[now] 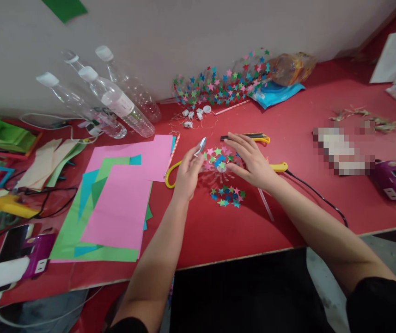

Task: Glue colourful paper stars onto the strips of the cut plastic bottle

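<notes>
My left hand [188, 170] is at the left of a clear plastic piece covered in small paper stars [218, 159], its fingers partly curved. Scissors [173, 175] with a yellow handle pass behind this hand, and their blade shows past the fingertips; I cannot make out any grip on them. On the piece's other side is my right hand [249, 159], open, fingers apart, beside a box cutter [262, 137]. Nearer the table edge lies a cluster of colourful stars [227, 196]. The yellow handle of a corded tool [278, 167] shows beyond my right wrist.
Pink, green and blue paper sheets [118, 203] lie at left. Several clear bottles [121, 104] lean on the wall. A star-covered bottle [218, 85] lies at the back near a blue packet [277, 94]. Purple power adapters [393, 180] and cables are at both sides.
</notes>
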Motion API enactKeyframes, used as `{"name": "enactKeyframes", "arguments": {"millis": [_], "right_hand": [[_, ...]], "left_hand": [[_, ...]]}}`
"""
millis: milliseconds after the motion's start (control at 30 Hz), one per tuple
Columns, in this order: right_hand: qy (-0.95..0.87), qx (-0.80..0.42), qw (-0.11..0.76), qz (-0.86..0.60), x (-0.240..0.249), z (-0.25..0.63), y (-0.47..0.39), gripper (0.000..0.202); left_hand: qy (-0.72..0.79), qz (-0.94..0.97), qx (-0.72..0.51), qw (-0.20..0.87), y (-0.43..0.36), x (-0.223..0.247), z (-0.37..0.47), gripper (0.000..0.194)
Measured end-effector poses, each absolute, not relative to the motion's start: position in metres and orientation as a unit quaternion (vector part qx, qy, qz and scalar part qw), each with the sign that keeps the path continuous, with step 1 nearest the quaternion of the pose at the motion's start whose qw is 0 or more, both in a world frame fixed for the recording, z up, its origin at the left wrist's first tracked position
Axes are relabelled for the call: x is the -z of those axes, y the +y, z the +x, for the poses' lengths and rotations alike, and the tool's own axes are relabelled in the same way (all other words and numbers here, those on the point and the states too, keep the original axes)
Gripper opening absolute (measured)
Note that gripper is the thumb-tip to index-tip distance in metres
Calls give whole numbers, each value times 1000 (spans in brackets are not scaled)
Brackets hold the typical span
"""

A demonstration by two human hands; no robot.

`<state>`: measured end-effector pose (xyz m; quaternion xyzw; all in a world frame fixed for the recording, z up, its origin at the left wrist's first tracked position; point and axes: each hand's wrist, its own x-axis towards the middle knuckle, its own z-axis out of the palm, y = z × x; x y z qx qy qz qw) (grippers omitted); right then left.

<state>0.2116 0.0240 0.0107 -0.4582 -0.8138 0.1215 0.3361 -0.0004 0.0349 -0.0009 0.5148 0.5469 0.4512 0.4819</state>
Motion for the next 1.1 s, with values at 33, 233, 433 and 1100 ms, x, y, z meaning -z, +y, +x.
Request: {"name": "enactKeyframes", "arguments": {"millis": [33,233,433,1100], "right_hand": [[-810,-119,341,-462,-11,213,24,57],[-784,-82,383,-483,-14,222,25,45],[-793,-58,390,-465,-10,220,25,31],[-886,-13,320,-334,-48,228,2,35]], "left_hand": [[549,520,-453,473,35,2,0,39],[542,525,-470,457,34,12,-4,37],[524,476,-519,479,31,13,-8,38],[499,680,-523,124,8,-9,-22,26]]}}
